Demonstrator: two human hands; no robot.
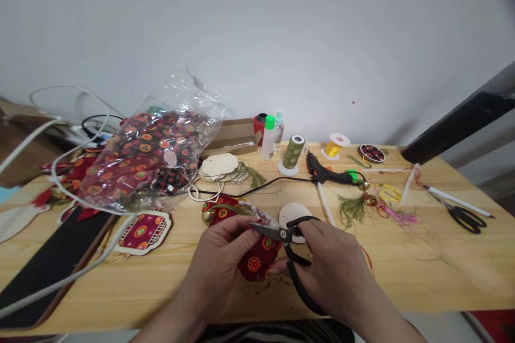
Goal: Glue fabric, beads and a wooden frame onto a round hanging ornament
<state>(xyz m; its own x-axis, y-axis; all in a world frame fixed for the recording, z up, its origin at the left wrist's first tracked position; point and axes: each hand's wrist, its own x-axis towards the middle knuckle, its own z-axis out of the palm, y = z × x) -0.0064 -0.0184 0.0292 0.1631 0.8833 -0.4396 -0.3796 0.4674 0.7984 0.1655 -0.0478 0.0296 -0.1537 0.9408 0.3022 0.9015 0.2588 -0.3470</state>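
Observation:
My right hand [328, 262] is closed through the black handles of a pair of scissors [281, 235], whose blades point left. My left hand [223, 257] pinches a piece of red patterned fabric [255, 263] just under the blade tips. Both hands work over the near middle of the wooden table [422, 273]. A pale round wooden disc [293, 213] lies just behind the scissors. More of the red fabric with a gold bell [219, 210] lies behind my left hand.
A clear plastic bag of red patterned fabric [155, 158] sits at back left with white cables [60, 187] over it. A black glue gun [328, 174], green thread spool [293, 153], yellow cord spool [335, 146], bottles [269, 136] and another pair of scissors [462, 215] lie behind.

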